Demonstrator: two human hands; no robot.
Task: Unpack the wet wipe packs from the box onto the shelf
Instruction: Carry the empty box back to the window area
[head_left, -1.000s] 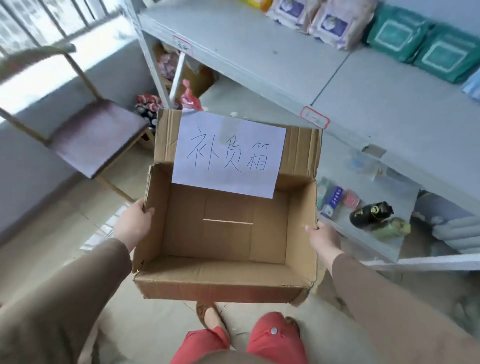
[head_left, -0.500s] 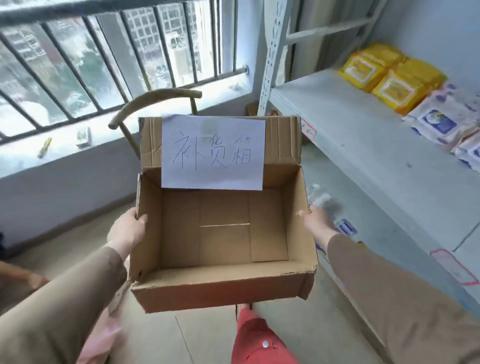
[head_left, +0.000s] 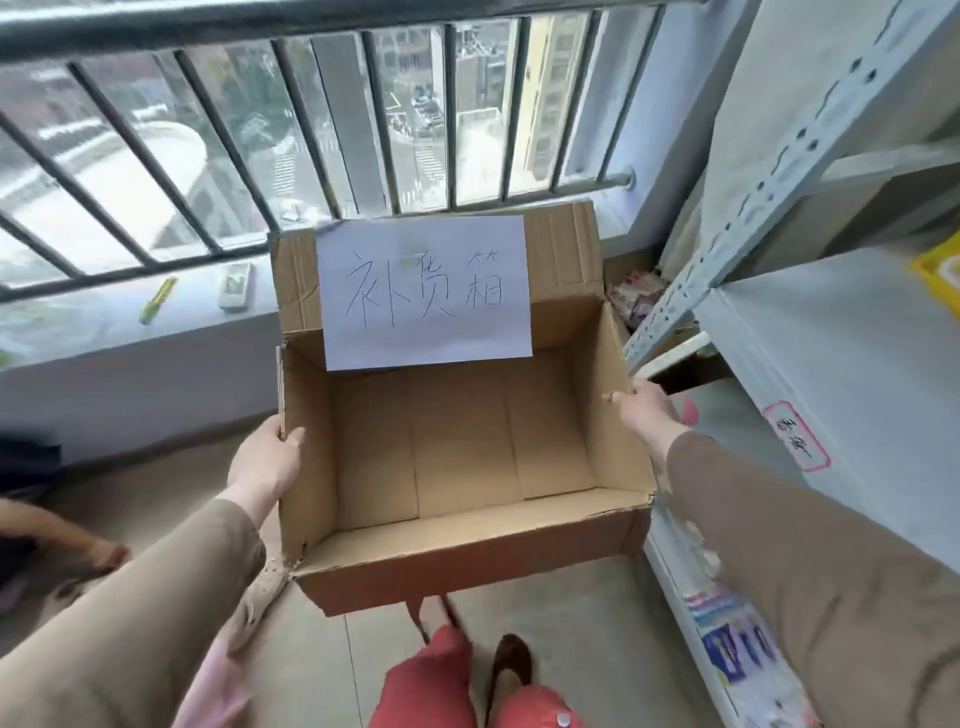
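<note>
Box (head_left: 462, 447): we grip its walls, left hand (head_left: 267, 460) and right hand (head_left: 641, 410) fingers curled on the rims.
Shelf (head_left: 831, 332): just right of our right fingers.
Window bars (head_left: 332, 130): beyond the box.

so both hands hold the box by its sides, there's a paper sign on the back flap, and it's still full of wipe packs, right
Not quite. The head view shows the box empty: only bare cardboard inside, no wipe packs. The rest holds: the left hand and right hand hold it by its sides, and a paper sign is on the back flap.
</note>
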